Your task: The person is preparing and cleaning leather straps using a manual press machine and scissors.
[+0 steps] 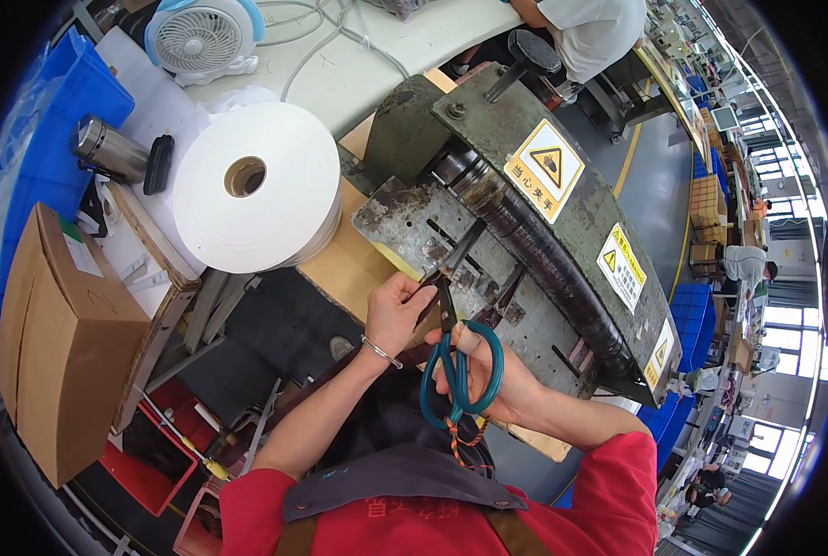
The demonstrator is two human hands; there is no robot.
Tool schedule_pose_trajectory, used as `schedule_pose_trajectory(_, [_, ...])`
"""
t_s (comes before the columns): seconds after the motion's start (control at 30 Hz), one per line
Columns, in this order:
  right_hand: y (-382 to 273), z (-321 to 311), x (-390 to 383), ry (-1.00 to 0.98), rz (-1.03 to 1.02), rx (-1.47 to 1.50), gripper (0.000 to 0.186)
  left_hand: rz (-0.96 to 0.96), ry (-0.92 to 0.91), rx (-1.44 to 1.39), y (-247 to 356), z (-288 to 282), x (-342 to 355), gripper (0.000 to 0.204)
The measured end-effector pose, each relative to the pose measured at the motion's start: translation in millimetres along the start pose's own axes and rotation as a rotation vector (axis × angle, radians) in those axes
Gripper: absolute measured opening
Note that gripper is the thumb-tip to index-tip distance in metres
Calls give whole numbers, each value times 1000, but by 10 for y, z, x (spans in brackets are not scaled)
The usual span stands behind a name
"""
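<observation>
Left fingers (420,297) pinched together, contents unclear; right fingers (469,342) curled round teal-looped metal scissors (448,315). Blade slip risked cuts.

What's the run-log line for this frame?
left hand: beside scissor blades, grip unclear | right hand: gripping teal-handled scissors | ahead: green roller machine | left side: large white roll

The scissors handles (498,371) are teal, their cord (455,447) orange and black, the machine (584,222) dull green, the roll (247,228) white.
</observation>
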State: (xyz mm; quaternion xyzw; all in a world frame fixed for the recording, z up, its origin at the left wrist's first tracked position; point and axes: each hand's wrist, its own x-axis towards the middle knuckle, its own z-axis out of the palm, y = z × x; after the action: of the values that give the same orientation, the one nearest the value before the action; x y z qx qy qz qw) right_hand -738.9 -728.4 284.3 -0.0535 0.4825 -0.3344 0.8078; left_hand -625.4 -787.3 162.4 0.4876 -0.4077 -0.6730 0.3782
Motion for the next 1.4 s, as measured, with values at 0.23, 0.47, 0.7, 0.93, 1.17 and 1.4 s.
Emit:
schedule_pose_trajectory(0.23, [11,-2,33,-4,-39,34,51,-90,-71,-149,45,-4,6,18])
schedule_pose_trajectory(0.47, [84,44,13,-39,-46,15,47,-151,-119,-174,3,-79,7,11])
schedule_pose_trajectory(0.7, [64,30,49,-33,-61,111,46,-105,-82,-117,99,-59,13,11])
schedule_pose_trajectory(0.93, [88,37,-14,-12,-77,81,47,-117,-136,-56,27,-100,45,10])
schedule_pose_trajectory(1.17, [-30,136,-138,144,-97,26,53,-145,-113,-134,49,-64,33,10])
schedule_pose_trajectory(1.4, [-215,-2,-135,132,-54,54,45,-128,-87,-160,44,-37,29,13])
